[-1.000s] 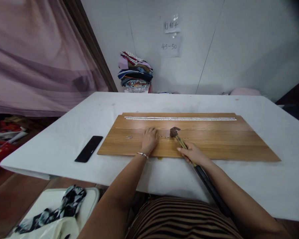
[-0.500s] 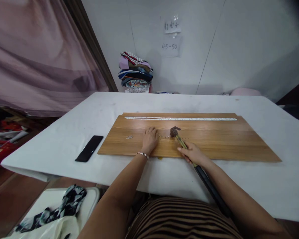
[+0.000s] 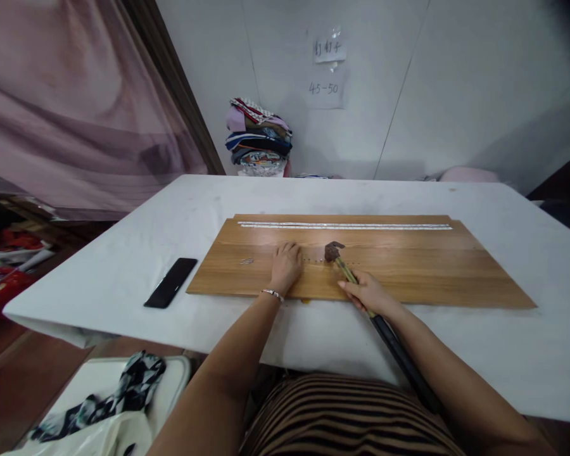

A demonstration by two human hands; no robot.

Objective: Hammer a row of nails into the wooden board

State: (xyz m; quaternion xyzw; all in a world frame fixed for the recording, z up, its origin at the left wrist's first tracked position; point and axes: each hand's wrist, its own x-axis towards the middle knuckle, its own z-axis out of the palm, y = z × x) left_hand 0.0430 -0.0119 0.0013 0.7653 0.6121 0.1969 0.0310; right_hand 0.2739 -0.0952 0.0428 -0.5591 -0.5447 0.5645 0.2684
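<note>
A long wooden board (image 3: 408, 272) lies on a white table (image 3: 123, 272). My right hand (image 3: 368, 292) grips the shaft of a hammer (image 3: 335, 253) close to its rusty head, which rests on the board beside a row of small nails (image 3: 313, 260). The hammer's dark handle runs back along my forearm. My left hand (image 3: 285, 266) rests on the board left of the nails, its fingers curled together at the row's end; what they pinch is too small to see. A few loose nails (image 3: 246, 261) lie further left.
A black phone (image 3: 170, 282) lies on the table left of the board. A white strip (image 3: 344, 225) runs along the board's far edge. Folded clothes (image 3: 258, 136) are stacked by the wall. A white chair with cloth (image 3: 123, 392) stands at lower left.
</note>
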